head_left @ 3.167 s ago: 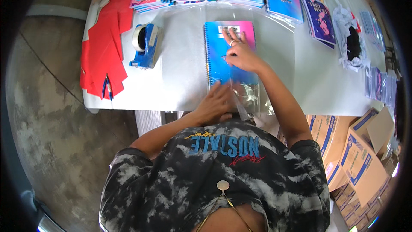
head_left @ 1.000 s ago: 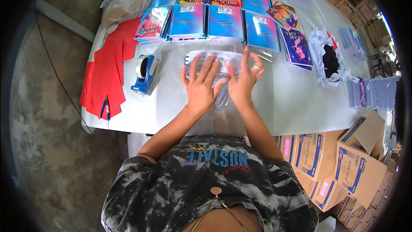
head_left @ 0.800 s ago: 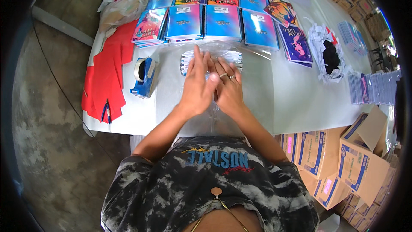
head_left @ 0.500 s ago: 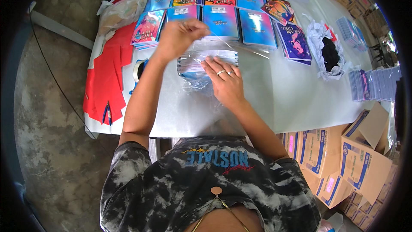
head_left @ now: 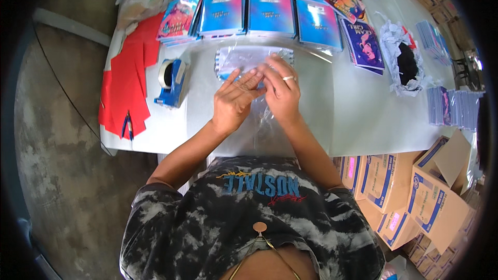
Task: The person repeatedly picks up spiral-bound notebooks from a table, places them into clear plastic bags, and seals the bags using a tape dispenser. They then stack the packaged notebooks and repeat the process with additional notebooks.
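A stack of spiral notebooks in a clear plastic bag lies at the middle of the table, its coil bindings showing at both sides. Over the near edge of the stack my left hand and my right hand meet, fingertips touching. Both hands look closed, pinching loose film of the bag; the exact grip is partly hidden by the fingers. To the left of my left hand stands a blue tape dispenser with a roll of tape.
Rows of blue-pink notebooks stand beyond the stack. Purple notebooks and crumpled paper around something black are on the right. Red sheets with pens lie left. Cardboard boxes stand below the table's right side.
My left hand has come down from above the stack, where it pulled a thin clear strip, to meet my right hand. The tape dispenser is now uncovered by my left arm.
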`<control>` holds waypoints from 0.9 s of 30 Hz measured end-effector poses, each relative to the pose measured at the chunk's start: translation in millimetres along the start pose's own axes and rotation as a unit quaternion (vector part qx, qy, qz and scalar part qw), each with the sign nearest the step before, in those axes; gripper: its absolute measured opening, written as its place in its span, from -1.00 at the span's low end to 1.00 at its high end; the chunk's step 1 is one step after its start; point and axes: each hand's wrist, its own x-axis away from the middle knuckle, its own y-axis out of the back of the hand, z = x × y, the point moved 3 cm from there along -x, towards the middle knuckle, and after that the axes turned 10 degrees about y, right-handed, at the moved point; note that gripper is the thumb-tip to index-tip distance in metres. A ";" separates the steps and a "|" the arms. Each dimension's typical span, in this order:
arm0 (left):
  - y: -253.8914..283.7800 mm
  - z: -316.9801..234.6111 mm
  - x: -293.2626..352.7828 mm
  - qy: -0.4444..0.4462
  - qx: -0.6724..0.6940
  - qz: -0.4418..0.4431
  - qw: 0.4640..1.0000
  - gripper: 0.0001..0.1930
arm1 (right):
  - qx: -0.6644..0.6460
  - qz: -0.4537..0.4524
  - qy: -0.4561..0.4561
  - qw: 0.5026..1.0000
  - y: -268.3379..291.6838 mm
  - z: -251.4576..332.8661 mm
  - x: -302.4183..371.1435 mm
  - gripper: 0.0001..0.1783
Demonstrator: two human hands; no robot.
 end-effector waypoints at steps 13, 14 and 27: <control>104.0 230.3 104.0 0.706 0.148 0.206 0.662 -0.60 | 0.005 0.014 0.075 0.997 -5.7 -18.6 11.3 -0.82; 99.5 236.8 105.6 0.690 0.160 0.235 0.666 -0.60 | 0.013 0.019 0.074 0.997 -4.9 -17.9 11.0 -0.82; 101.0 132.2 53.8 0.507 0.243 -0.179 0.807 -0.67 | 0.024 0.024 0.067 0.997 -4.9 -21.2 11.3 -0.80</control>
